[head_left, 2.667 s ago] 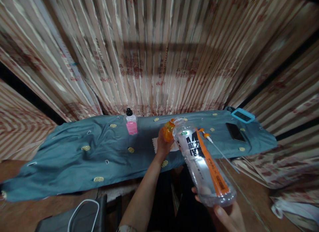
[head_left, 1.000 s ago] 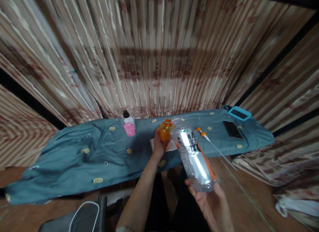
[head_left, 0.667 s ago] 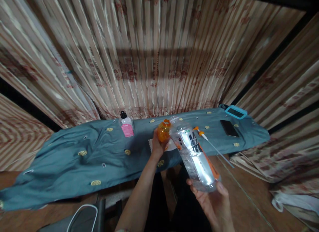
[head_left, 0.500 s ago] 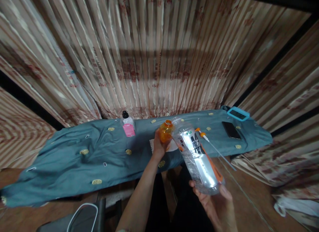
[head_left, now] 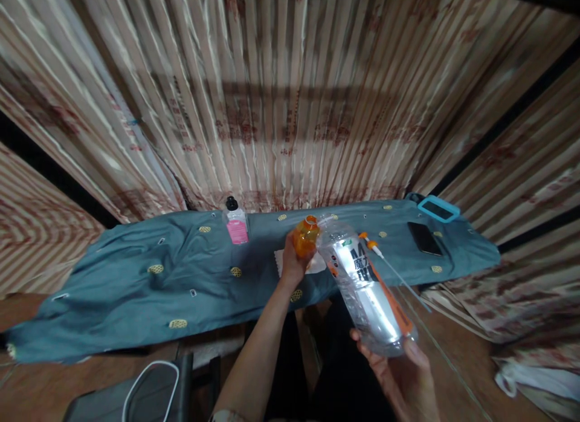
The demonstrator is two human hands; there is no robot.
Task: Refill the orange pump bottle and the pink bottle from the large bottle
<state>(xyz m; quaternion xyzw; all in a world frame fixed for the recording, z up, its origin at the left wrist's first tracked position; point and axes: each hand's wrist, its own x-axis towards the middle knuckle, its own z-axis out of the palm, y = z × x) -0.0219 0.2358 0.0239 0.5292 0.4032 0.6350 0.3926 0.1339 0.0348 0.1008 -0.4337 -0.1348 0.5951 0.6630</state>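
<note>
You're mid-pour: left hand (head_left: 293, 266) fingers wrapped round the small orange bottle (head_left: 305, 237), right hand (head_left: 405, 379) cupping the tilted clear bottle's (head_left: 366, 286) base. Next, I'd keep both necks lined up.

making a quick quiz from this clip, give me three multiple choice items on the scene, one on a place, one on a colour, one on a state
1. Where does the small pink-labelled bottle stand?
A. on the blue-grey cloth
B. on the floor
C. in the right hand

2. What colour is the cap in the left hand?
A. green
B. orange
C. white

3. How is the big clear bottle held?
A. standing upright on the cloth
B. tilted, its base in the right hand
C. lying on the floor

Answers: 1 A, it stands on the cloth near the curtain. 2 B, the cap is plainly orange. 3 B, it slants, base lowest.
</note>
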